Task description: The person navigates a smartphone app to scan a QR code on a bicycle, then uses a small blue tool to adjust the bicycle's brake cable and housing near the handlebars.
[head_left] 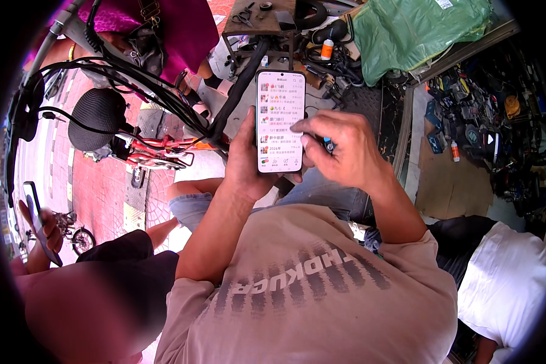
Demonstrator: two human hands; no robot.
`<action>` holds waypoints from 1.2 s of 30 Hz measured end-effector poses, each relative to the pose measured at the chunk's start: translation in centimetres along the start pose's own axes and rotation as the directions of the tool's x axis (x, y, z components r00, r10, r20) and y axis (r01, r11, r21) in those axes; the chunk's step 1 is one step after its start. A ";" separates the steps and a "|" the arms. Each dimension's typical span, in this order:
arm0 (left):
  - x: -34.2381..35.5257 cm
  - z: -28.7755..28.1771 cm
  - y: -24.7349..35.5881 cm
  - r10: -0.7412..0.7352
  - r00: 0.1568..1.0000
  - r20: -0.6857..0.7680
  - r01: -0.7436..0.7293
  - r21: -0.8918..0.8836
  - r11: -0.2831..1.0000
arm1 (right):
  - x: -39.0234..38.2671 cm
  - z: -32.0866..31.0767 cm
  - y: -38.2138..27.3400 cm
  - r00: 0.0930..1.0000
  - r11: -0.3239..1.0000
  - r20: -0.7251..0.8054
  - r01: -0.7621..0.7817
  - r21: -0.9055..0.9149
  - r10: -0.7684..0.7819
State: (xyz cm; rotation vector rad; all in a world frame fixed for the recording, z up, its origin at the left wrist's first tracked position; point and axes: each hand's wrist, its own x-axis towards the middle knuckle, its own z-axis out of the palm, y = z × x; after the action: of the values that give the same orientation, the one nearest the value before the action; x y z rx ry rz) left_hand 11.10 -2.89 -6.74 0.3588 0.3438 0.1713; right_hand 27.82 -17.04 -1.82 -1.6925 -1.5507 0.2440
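Note:
A smartphone (280, 124) with a dark frame lies upright in my left hand (249, 159). Its lit white screen shows a list with small pictures. The palm supports it from below, and the thumb runs along the left edge. Over the right edge of the phone hovers my right hand (349, 145), its index fingertip at the screen; whether it touches is hard to tell. The other fingers are curled in. A small dark and blue object (329, 145) shows at these fingers, too little of it visible to name.
A bicycle with a black saddle (98, 120) and cables stands at left. A small wooden table (258, 21) with scissors is ahead. An orange-and-white bottle (327, 50), green plastic sheet (412, 36) and tools lie right. A person at left holds another phone (33, 200); someone in white (506, 285) sits right.

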 end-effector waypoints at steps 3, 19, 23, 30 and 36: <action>-0.1 0.0 0.1 -0.031 0.998 0.057 0.028 0.044 0.999 | 0.8 -0.2 0.2 0.998 1.000 -0.061 -0.027 0.007 0.028; -0.3 -0.2 0.7 -0.034 0.998 0.050 0.031 0.060 0.998 | 1.7 0.3 0.3 0.998 1.000 -0.058 -0.009 -0.006 0.009; -0.3 -0.4 0.6 -0.020 0.999 0.051 0.018 0.032 0.999 | 1.5 0.3 0.0 0.998 1.000 -0.067 -0.003 -0.016 0.002; 0.0 -0.8 0.5 0.018 0.997 -0.072 -0.018 -0.004 1.000 | 0.6 0.5 -1.7 0.994 0.990 0.067 0.097 -0.104 -0.091; 0.1 -1.0 0.3 0.004 0.998 -0.066 -0.004 -0.003 1.000 | 0.2 0.9 -1.6 0.996 0.996 0.081 0.048 -0.075 -0.042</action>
State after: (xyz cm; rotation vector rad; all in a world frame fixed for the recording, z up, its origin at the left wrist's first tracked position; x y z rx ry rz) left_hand 10.80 -2.29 -7.57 0.3512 0.4074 0.1880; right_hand 26.15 -16.66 -1.27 -1.7234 -1.6743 0.2327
